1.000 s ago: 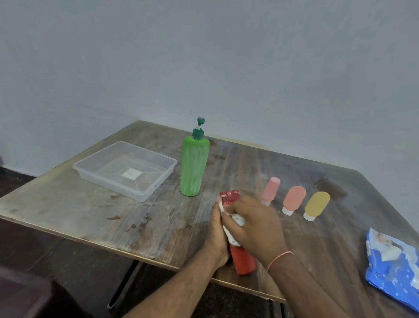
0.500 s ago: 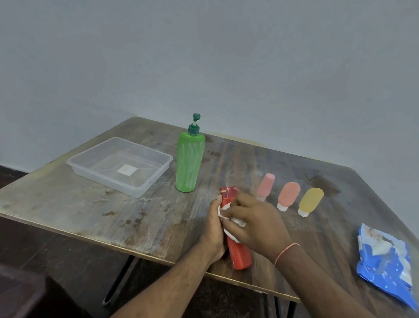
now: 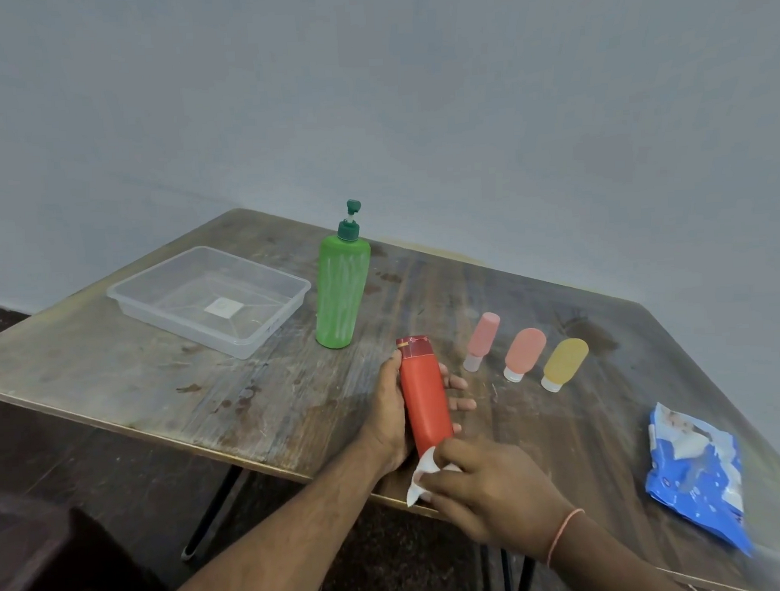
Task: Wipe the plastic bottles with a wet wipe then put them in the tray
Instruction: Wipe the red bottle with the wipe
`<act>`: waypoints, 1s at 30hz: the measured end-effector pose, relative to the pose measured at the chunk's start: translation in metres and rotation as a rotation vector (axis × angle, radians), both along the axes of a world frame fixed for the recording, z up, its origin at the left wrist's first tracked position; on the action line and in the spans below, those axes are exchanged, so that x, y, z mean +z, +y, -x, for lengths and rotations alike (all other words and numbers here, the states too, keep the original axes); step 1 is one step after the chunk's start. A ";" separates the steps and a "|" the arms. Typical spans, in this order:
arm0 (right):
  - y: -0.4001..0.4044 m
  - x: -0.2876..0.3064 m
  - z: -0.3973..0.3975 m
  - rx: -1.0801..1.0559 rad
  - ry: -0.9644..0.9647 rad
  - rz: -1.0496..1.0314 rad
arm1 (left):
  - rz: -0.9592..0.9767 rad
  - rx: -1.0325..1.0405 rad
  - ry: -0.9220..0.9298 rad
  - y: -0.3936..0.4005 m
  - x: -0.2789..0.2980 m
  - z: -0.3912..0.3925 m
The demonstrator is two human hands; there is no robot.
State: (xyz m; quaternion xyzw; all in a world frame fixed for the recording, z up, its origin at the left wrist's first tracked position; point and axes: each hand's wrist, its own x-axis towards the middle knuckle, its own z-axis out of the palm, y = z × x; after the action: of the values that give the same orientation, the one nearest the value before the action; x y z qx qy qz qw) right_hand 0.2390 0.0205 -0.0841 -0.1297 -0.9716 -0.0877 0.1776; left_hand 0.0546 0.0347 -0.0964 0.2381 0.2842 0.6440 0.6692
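Hands (image 3: 435,445) over worn wood table (image 3: 114,365) w/ grey wall (image 3: 370,95) behind

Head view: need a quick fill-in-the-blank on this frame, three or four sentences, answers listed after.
1. The left hand holds the red plastic bottle, while the right hand pinches a white wet ____ at its lower end.
2. The clear plastic tray contains ____ bottles.
3. The tall green pump bottle stands ____ on the wooden table.
4. The number of small squeeze bottles lying right of the red bottle is ____.

Missing words: wipe; no; upright; three
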 end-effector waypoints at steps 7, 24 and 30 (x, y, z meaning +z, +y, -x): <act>0.010 0.005 0.010 0.021 0.052 -0.005 | -0.012 -0.017 -0.012 0.000 0.002 -0.001; 0.061 0.044 0.065 -0.163 0.417 0.103 | 0.081 0.152 0.152 -0.002 0.000 -0.003; 0.066 0.046 0.070 -0.269 0.569 0.154 | 0.055 0.075 0.227 -0.004 0.005 -0.004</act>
State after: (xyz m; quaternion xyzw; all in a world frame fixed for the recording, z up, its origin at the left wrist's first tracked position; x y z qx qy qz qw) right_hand 0.1693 0.0870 -0.0382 -0.2892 -0.8609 0.0031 0.4186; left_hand 0.0587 0.0309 -0.0912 0.2803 0.3843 0.6295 0.6144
